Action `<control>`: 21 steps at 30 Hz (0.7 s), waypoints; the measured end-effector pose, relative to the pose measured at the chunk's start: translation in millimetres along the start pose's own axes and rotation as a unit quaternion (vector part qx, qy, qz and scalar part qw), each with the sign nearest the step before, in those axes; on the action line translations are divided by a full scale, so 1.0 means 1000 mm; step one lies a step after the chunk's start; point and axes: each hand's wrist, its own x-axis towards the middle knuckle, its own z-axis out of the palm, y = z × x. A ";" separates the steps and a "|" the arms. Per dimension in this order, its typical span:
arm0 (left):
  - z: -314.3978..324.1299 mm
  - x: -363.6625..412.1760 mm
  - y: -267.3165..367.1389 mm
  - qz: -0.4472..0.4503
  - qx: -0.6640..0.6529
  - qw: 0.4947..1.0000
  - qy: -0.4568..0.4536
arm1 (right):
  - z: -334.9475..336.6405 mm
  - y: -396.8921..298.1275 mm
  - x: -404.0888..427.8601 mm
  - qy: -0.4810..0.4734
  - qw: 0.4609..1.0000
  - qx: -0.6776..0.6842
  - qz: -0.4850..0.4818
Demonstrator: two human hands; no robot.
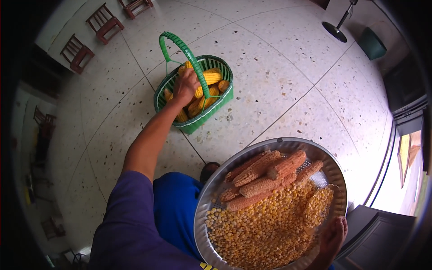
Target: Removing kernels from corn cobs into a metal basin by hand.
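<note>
My left hand [185, 87] reaches into a green woven basket [194, 126] on the floor. Its curled fingers touch ears of yellow corn [212, 78]; the back of the hand hides whether they grip one. Before me, over my lap, is a round metal tray [201, 219] with a perforated bottom. Loose corn kernels [263, 233] cover its near part, and several stripped reddish cobs [266, 187] are piled on the far side. My right hand [334, 233] is at the tray's right rim, fingers bent; its hold on the rim is unclear.
The basket's tall handle [182, 45] arches beside my left forearm. Small wooden chairs [105, 27] line the upper left wall. A stand base [334, 32] and a green bin [372, 44] are at upper right. An open doorway [410, 168] lies right, near a dark panelled surface [374, 239].
</note>
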 end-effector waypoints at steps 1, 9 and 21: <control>-0.004 0.002 -0.002 -0.139 -0.046 0.989 0.024 | 0.000 0.000 -0.001 -0.003 1.000 0.005 0.006; 0.022 -0.065 -0.094 -0.357 -0.072 0.931 -0.031 | 0.001 0.009 0.005 0.006 1.000 0.005 0.016; 0.066 -0.100 -0.103 -0.419 -0.079 0.897 -0.120 | -0.003 0.015 0.005 0.013 0.999 -0.033 0.030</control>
